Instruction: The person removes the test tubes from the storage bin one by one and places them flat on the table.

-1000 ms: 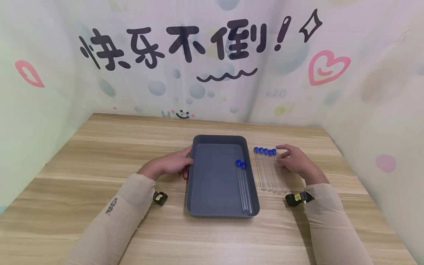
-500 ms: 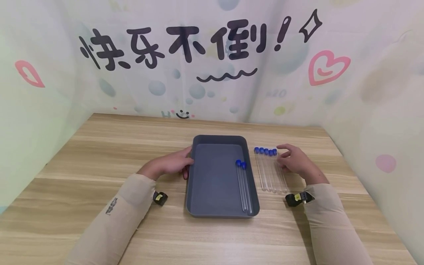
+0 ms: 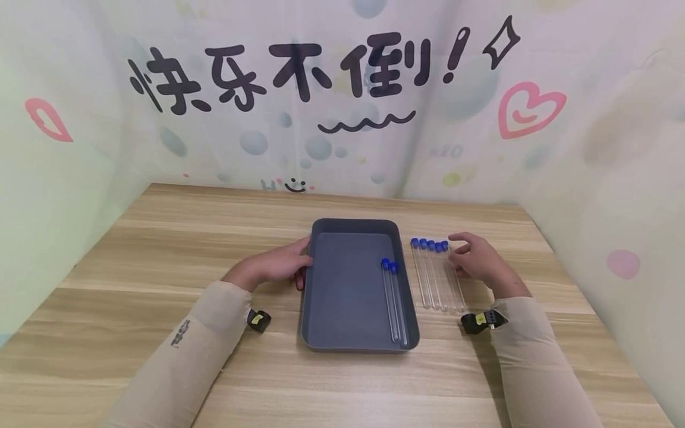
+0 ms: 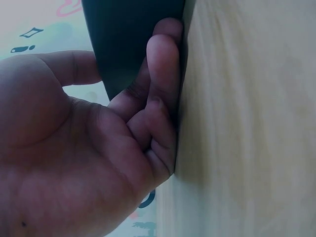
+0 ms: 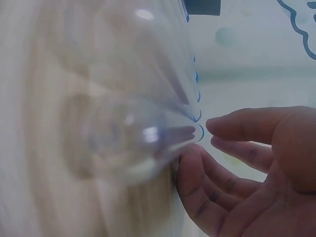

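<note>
Dark grey rectangular tray (image 3: 348,285) lies in the middle of the head view. At its left wall my left hand (image 3: 278,261) holds it, the thumb over the rim and the other fingers low against the outside; the left wrist view shows these fingers (image 4: 163,64) bent along the wall. Two clear test tubes with blue caps (image 3: 389,303) lie inside by the right wall. Right of the tray, several more blue-capped test tubes (image 3: 434,279) lie side by side on the table. My right hand (image 3: 473,258) is at the rightmost one, fingers loosely bent beside its upper end, thumb near it.
The wooden table (image 3: 342,386) extends around the tray. Behind it hangs a printed curtain (image 3: 241,142) with large black characters, and pale curtains flank both sides. Black wrist cameras sit on both wrists, close over the table.
The loose test tubes outside the tray have spread very slightly to the right, and my right hand has shifted a little the same way. The tray and left hand stay put.
</note>
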`<state>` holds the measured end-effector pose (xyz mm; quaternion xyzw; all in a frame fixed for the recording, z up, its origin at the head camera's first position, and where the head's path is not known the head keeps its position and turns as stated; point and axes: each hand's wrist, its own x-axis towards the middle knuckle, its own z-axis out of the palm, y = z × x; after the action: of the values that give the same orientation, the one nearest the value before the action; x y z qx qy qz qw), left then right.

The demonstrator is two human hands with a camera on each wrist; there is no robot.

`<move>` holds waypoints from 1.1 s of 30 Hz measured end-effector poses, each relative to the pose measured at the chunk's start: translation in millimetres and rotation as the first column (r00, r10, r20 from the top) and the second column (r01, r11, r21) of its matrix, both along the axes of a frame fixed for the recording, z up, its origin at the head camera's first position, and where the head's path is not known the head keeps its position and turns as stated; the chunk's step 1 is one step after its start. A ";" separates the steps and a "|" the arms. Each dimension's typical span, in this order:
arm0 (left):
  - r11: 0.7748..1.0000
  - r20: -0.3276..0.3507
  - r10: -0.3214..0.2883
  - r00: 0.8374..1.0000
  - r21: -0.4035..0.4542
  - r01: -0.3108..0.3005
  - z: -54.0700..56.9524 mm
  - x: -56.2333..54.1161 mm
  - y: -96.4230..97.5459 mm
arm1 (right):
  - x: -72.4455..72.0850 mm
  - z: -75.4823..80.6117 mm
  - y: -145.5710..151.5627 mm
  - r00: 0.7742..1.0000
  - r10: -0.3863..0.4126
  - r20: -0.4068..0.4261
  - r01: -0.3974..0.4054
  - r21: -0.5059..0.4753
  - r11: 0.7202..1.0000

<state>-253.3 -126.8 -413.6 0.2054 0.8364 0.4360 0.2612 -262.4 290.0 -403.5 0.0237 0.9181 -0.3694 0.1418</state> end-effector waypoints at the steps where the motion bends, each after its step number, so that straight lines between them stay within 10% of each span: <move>1: 1.000 0.000 0.000 1.000 0.000 0.000 0.3 0.3 0.2 | 0.0 0.2 -0.1 1.000 -0.003 0.000 0.003 0.000 1.000; 33: 1.000 -0.008 -0.011 1.000 0.008 0.011 -2.0 -0.5 0.2 | 6.6 9.8 -5.6 0.986 0.013 -0.165 -0.002 0.066 0.998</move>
<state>-253.8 -126.5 -415.6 0.2129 0.8344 0.4371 0.2597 -255.8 284.4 -393.7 -0.0058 0.9384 -0.3391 0.0659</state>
